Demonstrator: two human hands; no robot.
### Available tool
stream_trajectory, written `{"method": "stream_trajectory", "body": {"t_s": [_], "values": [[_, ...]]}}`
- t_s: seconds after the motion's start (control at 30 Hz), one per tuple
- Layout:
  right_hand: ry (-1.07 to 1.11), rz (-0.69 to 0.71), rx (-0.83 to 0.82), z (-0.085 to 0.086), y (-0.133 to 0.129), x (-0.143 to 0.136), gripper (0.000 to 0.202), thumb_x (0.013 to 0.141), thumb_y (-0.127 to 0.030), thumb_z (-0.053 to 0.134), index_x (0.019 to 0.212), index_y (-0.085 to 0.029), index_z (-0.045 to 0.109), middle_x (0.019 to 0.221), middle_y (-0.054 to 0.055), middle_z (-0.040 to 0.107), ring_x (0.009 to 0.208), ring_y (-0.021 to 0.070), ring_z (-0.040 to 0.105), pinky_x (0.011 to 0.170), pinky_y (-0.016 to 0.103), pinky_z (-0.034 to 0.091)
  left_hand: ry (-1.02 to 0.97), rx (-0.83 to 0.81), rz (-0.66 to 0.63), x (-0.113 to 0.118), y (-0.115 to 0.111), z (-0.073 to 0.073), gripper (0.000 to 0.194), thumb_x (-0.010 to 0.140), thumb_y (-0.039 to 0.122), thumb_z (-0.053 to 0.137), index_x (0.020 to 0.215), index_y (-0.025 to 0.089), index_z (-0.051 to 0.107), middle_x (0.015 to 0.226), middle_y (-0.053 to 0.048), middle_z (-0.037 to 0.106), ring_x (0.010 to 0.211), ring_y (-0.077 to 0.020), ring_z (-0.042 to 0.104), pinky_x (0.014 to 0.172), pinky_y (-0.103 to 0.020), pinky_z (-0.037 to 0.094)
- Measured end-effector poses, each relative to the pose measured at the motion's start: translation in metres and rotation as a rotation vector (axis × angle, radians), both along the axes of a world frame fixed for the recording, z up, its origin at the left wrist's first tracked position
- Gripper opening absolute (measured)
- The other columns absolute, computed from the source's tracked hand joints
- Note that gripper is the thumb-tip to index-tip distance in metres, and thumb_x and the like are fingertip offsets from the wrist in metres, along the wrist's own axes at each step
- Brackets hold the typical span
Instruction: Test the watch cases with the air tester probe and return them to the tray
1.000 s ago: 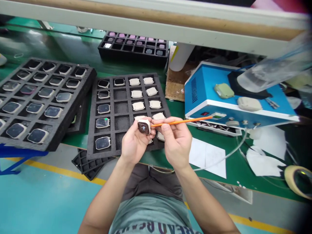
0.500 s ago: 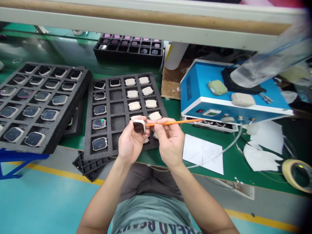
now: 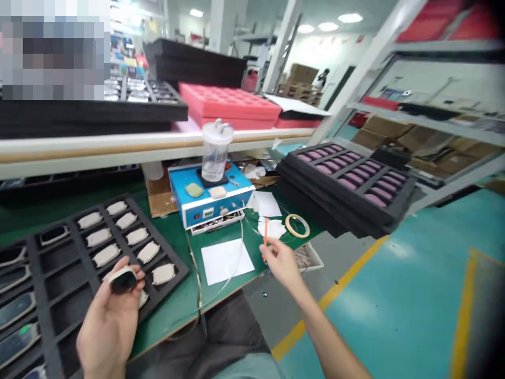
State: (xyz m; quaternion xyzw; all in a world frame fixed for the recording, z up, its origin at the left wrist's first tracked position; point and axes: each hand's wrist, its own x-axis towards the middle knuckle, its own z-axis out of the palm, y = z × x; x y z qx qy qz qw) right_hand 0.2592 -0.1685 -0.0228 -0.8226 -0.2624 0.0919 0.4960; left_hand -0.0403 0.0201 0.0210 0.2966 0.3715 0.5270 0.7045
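Observation:
My left hand [image 3: 112, 321] is closed around a watch case [image 3: 124, 280] with a dark screen, held over the black foam tray [image 3: 65, 288]. Cream-backed watch cases [image 3: 107, 255] fill slots on the tray's right side. Dark-screened watches [image 3: 18, 305] lie in its left column. Out to the right, my right hand [image 3: 282, 263] pinches a thin orange stick-like tool [image 3: 265, 231] that stands nearly upright. Its lower end is partly hidden by the fingers. Behind that hand lie torn white paper pieces [image 3: 274, 230] and a roll of tape [image 3: 297, 226].
A blue box-shaped machine [image 3: 209, 206] carries a clear canister [image 3: 215, 158]. White paper [image 3: 226, 261] lies before it, crossed by a thin hose. Stacked black trays [image 3: 315, 187] with pink pieces stand right. A shelf [image 3: 158, 142] spans the bench; a small white bin [image 3: 311, 256] hangs low.
My view has swung up and right. The hands have parted: my left keeps the watch case over the tray, while my right has carried the orange tool away to the right and turned it upright.

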Motion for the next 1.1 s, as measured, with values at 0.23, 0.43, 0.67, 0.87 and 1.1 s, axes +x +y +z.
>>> {"method": "stream_trajectory", "body": {"t_s": [0.23, 0.43, 0.67, 0.87, 1.1], "values": [[-0.091, 0.016, 0.026, 0.013, 0.021, 0.003, 0.037, 0.086, -0.038, 0.061, 0.115, -0.019, 0.074, 0.104, 0.012, 0.08, 0.08, 0.0268, 0.071, 0.084, 0.041, 0.053, 0.247, 0.166, -0.009, 0.002, -0.014, 0.0, 0.061, 0.058, 0.045, 0.103, 0.111, 0.026, 0.081, 0.117, 0.0, 0.077, 0.114, -0.0145, 0.067, 0.091, -0.01, 0.056], [0.05, 0.112, 0.075, 0.015, 0.03, -0.007, 0.04, 0.088, -0.049, 0.062, 0.112, -0.019, 0.072, 0.085, 0.008, 0.075, 0.076, 0.0254, 0.069, 0.078, 0.039, 0.054, 0.346, 0.238, -0.005, 0.003, -0.018, -0.004, 0.063, 0.062, 0.043, 0.102, 0.117, 0.025, 0.077, 0.126, -0.003, 0.075, 0.129, -0.0205, 0.065, 0.105, -0.022, 0.055], [0.492, 0.446, 0.141, 0.027, 0.04, -0.034, 0.054, 0.083, -0.074, 0.063, 0.082, -0.02, 0.06, 0.071, 0.0, 0.06, 0.048, 0.0113, 0.047, 0.043, 0.025, 0.037, 0.248, 0.245, 0.016, 0.003, -0.02, -0.004, 0.05, 0.07, 0.043, 0.098, 0.112, 0.022, 0.079, 0.106, -0.003, 0.078, 0.101, -0.0139, 0.073, 0.087, -0.018, 0.058], [0.974, 0.956, 0.393, 0.037, 0.049, -0.096, 0.043, 0.092, -0.061, 0.072, 0.084, -0.02, 0.067, 0.072, -0.001, 0.059, 0.054, 0.0115, 0.056, 0.047, 0.023, 0.049, 0.027, 0.075, -0.026, 0.008, -0.018, 0.001, 0.06, 0.055, 0.026, 0.104, 0.105, 0.017, 0.073, 0.094, -0.001, 0.074, 0.086, -0.013, 0.076, 0.081, -0.02, 0.059], [0.63, 1.079, 0.51, 0.049, 0.09, -0.134, 0.012, 0.091, -0.033, 0.081, 0.09, -0.022, 0.077, 0.086, 0.0, 0.067, 0.062, 0.01, 0.066, 0.057, 0.023, 0.059, 0.199, 0.184, 0.009, 0.029, -0.016, -0.006, 0.058, 0.071, 0.032, 0.096, 0.11, 0.019, 0.055, 0.079, 0.002, 0.07, 0.06, -0.0116, 0.067, 0.056, -0.02, 0.05]]}}
